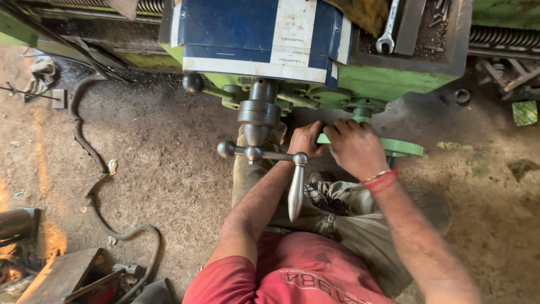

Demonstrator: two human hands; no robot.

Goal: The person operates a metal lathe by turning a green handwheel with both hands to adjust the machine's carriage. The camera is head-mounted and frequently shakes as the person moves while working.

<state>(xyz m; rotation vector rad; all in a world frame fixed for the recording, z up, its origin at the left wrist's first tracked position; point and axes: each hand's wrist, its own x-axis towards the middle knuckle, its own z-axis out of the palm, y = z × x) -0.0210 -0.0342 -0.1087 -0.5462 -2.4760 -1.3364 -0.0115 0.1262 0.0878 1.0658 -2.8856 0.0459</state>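
Hands, left hand (306,141) and right hand (355,147), grip green handwheel (402,147) rim.

The handwheel (402,147) is a flat green disc, lying level under the green machine body. Both sets of fingers close over its near-left rim, so only the right part of the rim shows, sticking out past the right-hand fingers. Its surface is painted plain green and looks worn. The crank (264,153), grey bare metal, lies just left of the left-hand fingers: a crossbar with a ball at its far end and a tapered polished grip hanging down beside the left knuckles.
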